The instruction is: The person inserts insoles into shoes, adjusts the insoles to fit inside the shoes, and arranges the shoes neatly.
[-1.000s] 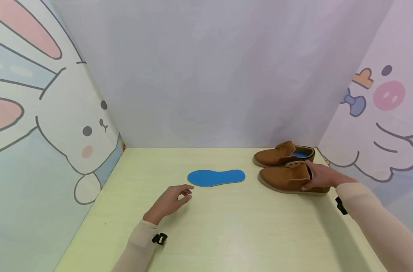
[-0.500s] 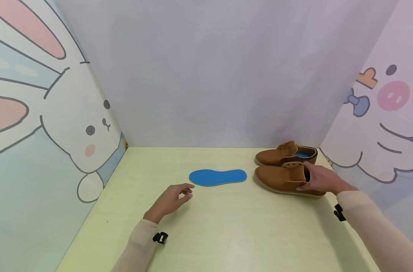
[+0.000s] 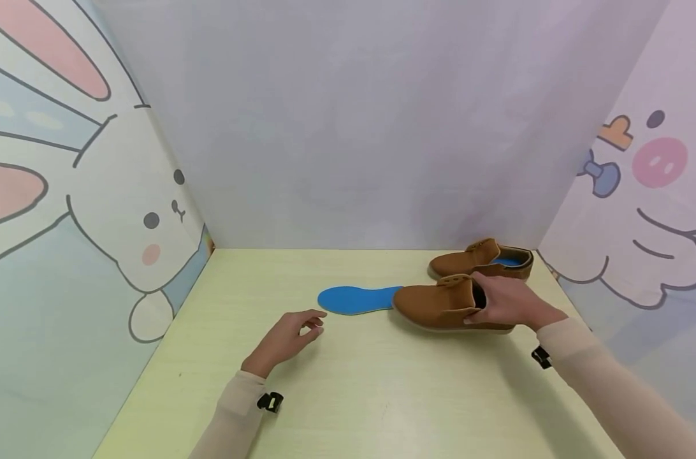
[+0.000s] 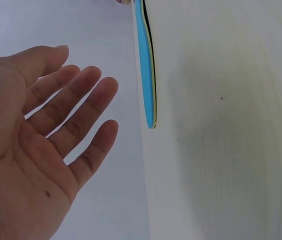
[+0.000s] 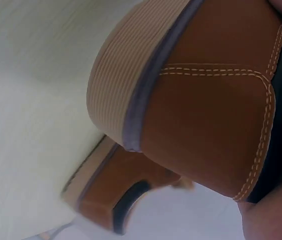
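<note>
My right hand (image 3: 505, 301) grips a brown shoe (image 3: 428, 307) by the side of its opening, fingers over the far side and thumb on the near side. The shoe's toe points left and overlaps one end of a blue insole (image 3: 350, 299) in the head view. In the right wrist view the stitched heel of the held shoe (image 5: 201, 100) fills the upper right. My left hand (image 3: 287, 341) hovers near the insole's left end, holding nothing. The left wrist view shows that palm with its fingers (image 4: 88, 107) spread and relaxed, apart from the insole (image 4: 146, 75).
A second brown shoe (image 3: 468, 262), with a blue insole inside, stands at the back right of the pale table (image 3: 348, 395). A grey wall (image 3: 348, 127) rises behind, and side panels with cartoon animals flank the table.
My right hand has carried the nearer shoe leftward, away from its place beside the second shoe and over to the insole's right end. My left hand has stayed in place.
</note>
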`<state>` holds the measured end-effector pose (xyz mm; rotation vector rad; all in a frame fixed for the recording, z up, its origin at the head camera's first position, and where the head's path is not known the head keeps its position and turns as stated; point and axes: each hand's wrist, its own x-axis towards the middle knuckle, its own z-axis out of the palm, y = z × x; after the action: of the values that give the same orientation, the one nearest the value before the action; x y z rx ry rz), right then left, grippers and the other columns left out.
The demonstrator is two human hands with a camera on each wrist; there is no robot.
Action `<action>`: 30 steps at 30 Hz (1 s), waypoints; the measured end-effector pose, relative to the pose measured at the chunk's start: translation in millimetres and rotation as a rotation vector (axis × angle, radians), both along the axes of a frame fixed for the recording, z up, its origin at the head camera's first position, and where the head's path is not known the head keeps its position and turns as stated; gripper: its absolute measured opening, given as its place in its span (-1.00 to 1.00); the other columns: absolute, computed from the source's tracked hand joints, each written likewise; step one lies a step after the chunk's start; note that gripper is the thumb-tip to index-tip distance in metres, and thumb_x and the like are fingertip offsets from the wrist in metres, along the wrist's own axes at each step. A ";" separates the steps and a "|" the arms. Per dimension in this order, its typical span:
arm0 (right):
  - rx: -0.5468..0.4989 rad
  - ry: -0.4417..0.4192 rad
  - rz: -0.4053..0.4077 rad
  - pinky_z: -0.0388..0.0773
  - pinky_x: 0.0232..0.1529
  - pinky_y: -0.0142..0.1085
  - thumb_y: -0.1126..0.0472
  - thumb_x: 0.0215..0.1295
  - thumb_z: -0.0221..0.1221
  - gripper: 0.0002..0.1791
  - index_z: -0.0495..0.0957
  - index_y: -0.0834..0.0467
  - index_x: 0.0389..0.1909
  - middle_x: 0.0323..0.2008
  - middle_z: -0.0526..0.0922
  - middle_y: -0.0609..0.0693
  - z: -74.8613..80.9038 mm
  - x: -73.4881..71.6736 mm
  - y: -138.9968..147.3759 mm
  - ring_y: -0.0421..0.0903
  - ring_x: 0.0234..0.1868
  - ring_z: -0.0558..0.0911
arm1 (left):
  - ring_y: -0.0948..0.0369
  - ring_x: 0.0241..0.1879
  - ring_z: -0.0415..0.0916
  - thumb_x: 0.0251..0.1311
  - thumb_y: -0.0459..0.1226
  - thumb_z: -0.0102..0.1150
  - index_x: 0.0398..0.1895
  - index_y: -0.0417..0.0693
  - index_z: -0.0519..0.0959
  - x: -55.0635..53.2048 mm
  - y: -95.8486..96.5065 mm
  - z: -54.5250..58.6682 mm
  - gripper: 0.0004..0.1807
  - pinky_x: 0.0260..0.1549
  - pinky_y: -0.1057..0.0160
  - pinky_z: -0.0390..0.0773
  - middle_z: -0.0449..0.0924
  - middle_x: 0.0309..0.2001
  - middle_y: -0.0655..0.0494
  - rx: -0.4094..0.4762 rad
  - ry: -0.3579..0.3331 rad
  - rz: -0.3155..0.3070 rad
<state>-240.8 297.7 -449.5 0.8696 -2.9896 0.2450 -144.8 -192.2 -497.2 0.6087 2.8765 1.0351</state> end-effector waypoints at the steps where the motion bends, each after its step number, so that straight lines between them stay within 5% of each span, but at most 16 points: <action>1: -0.002 0.012 0.014 0.61 -0.29 0.00 -0.57 -0.19 0.39 0.06 0.45 0.13 0.16 -0.17 0.70 -0.03 1.0 2.1 -6.4 -0.02 -0.26 0.68 | 0.15 -0.03 0.65 0.43 -0.26 0.21 0.25 -0.17 0.57 0.3 -0.2 0.5 -0.62 0.04 -0.07 0.57 0.71 -0.05 0.11 0.001 -0.001 0.002; 17: -0.046 0.084 0.173 0.48 -0.45 -0.22 -0.44 -0.22 0.49 -0.22 0.47 -0.04 -0.12 -0.38 0.56 -0.26 -2.4 20.7 -93.2 -0.26 -0.46 0.51 | 0.17 -0.04 0.65 0.42 -0.27 0.22 0.24 -0.18 0.58 4.3 -2.1 6.2 -0.62 0.04 -0.07 0.57 0.72 -0.08 0.17 0.008 0.005 0.006; 30: -0.002 0.061 0.216 0.49 -0.48 -0.19 -0.41 -0.18 0.50 -0.19 0.45 0.01 -0.05 -0.37 0.61 -0.17 -21.9 35.1 -146.0 -0.16 -0.48 0.56 | 0.18 -0.07 0.67 0.40 -0.31 0.23 0.24 -0.19 0.58 6.8 -6.5 0.5 -0.62 0.00 -0.06 0.58 0.72 -0.05 0.11 0.012 0.026 -0.015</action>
<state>-205.7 151.7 -471.4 1.1782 -2.8389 0.2196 -138.0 -198.7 -496.7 0.6479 2.8858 1.0512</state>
